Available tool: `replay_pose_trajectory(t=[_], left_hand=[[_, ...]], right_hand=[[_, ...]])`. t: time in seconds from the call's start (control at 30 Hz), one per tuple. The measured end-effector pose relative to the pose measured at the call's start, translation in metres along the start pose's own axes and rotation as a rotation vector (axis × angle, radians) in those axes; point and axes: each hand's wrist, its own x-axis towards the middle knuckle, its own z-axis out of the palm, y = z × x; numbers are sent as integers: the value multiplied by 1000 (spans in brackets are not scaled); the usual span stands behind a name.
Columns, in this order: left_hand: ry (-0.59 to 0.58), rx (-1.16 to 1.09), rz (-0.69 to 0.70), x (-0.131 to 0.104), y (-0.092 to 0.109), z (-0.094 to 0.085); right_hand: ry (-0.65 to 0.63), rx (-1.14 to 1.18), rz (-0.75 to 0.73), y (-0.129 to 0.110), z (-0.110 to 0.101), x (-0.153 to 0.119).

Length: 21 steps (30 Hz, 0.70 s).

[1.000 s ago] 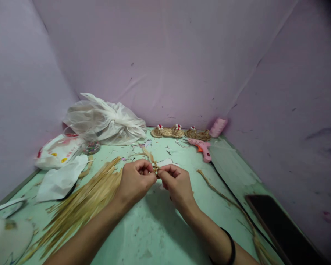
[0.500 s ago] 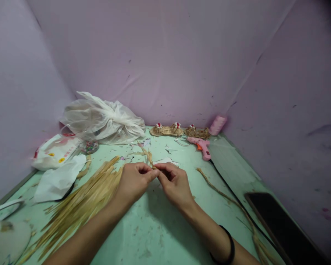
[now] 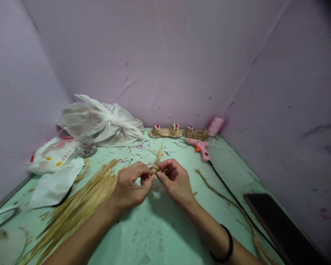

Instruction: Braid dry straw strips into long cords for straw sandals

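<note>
My left hand (image 3: 134,182) and my right hand (image 3: 175,180) meet over the middle of the table, each pinching a small piece of twisted straw (image 3: 156,168). Loose pale ends of the straw stick up beyond my fingertips. Most of the piece is hidden behind the fingers of my right hand. Left of my left hand lies a bundle of dry straw strips (image 3: 85,206). A length of braided straw cord (image 3: 220,193) runs along the table to the right of my right hand.
At the back stand small woven straw pieces (image 3: 165,132) with red and white beads. Beside them are a pink glue gun (image 3: 200,147) with a black cable and a pink thread spool (image 3: 215,127). A phone (image 3: 278,221) lies right; a white plastic bag (image 3: 110,121) and a tissue pack (image 3: 55,154) sit left.
My hands have drawn slightly apart, showing more of the straw piece between them. Its loose ends now point more upright and to the right. The view has shifted a little.
</note>
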Motion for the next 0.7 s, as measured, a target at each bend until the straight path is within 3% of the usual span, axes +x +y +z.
replay_pose_trajectory(t=[0.17, 0.27, 0.6, 0.7], left_hand=[[-6, 104, 252, -5, -9, -1], [14, 161, 335, -7, -10, -2], [33, 168, 327, -10, -11, 1], [51, 130, 257, -9, -9, 2]], right_hand=[[-11, -175, -286, 5, -6, -1], [6, -232, -441, 7, -9, -2], [59, -265, -613, 12, -8, -3], [58, -271, -601, 12, -7, -3]])
